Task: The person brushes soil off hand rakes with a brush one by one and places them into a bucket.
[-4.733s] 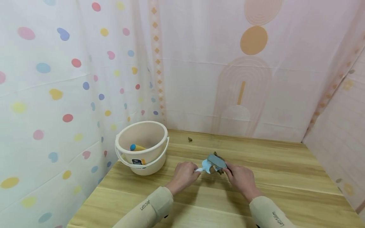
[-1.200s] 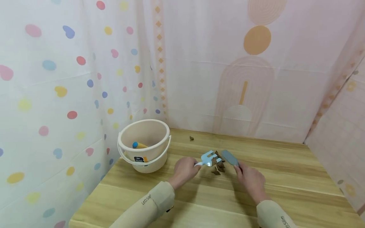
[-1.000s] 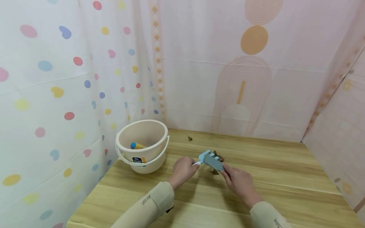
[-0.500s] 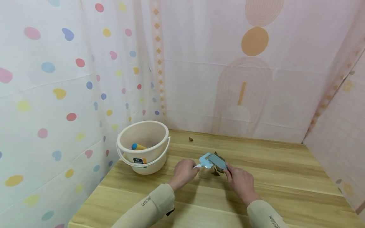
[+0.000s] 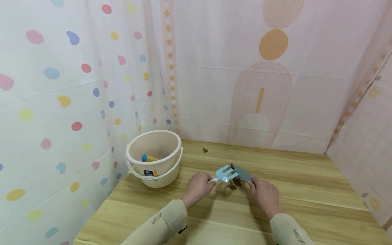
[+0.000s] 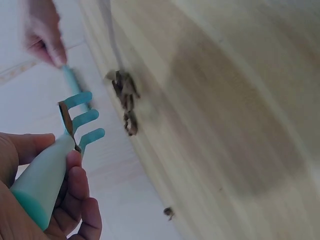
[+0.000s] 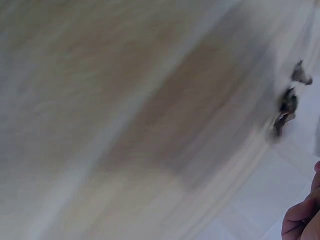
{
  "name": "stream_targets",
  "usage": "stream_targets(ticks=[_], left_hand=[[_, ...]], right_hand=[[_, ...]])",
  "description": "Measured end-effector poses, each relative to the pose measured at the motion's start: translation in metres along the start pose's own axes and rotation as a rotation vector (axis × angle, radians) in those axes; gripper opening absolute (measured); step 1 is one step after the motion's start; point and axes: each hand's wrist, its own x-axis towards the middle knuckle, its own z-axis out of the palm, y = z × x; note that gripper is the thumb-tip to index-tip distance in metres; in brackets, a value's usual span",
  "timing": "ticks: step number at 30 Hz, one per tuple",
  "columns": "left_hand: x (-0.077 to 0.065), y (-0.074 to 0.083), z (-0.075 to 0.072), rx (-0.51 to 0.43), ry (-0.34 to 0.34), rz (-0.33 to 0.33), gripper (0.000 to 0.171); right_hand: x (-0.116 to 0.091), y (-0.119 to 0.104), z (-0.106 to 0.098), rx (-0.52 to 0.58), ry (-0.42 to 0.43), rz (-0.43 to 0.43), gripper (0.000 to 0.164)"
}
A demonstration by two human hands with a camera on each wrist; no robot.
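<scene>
In the head view my left hand (image 5: 198, 186) grips the pale handle of a light-blue hand fork (image 5: 223, 175). Its tines point right, above a small heap of dry brown leaves (image 5: 236, 183) on the table. A brown leaf piece (image 6: 66, 117) lies against the fork in the left wrist view. My right hand (image 5: 265, 195) holds a small trowel (image 5: 243, 174) with a flat blue-grey blade, its tip close to the tines. Whether blade and tines touch is unclear. The right wrist view is blurred and shows curled fingers (image 7: 302, 215) at its edge.
A cream bucket (image 5: 163, 178) with a white handle stands on the left of the wooden table (image 5: 294, 190); a yellow object with a blue end (image 5: 148, 158) lies inside. One leaf (image 5: 205, 150) lies alone near the back edge. Patterned curtains (image 5: 208, 98) hang behind.
Half a second ago the trowel blade lay over the fork; it has drawn away to the right, uncovering the tines. The fork has shifted slightly right. Both hands keep their tools.
</scene>
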Motion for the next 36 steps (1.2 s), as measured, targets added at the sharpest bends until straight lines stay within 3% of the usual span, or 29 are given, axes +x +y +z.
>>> stream_targets(ticks=[6, 9, 13, 16, 21, 24, 31, 36], left_hand=[[0.001, -0.002, 0.001, -0.018, -0.026, -0.029, 0.035], [0.001, -0.006, 0.001, -0.046, -0.051, -0.065, 0.037], [0.002, -0.006, 0.000, -0.074, -0.061, -0.099, 0.042], [0.003, -0.005, -0.002, -0.076, -0.042, -0.094, 0.043], [0.003, -0.008, -0.003, -0.058, -0.023, -0.101, 0.043], [0.003, -0.011, -0.002, -0.061, -0.038, -0.106, 0.041], [0.004, -0.015, 0.000, -0.095, -0.062, -0.059, 0.017], [0.004, -0.018, 0.003, -0.069, -0.057, -0.043, 0.014]], right_hand=[[-0.002, 0.001, -0.007, 0.062, 0.009, 0.045, 0.018], [-0.003, -0.012, -0.009, 0.073, 0.077, -0.041, 0.017], [-0.007, -0.029, -0.006, 0.062, 0.158, -0.226, 0.029], [-0.010, -0.033, -0.001, 0.042, 0.190, -0.279, 0.026], [-0.011, -0.028, 0.003, 0.023, 0.218, -0.177, 0.024], [-0.011, -0.023, 0.002, 0.026, 0.193, -0.127, 0.025], [-0.009, -0.023, 0.000, 0.051, 0.102, -0.057, 0.032], [-0.008, -0.023, -0.002, 0.052, 0.079, -0.015, 0.033]])
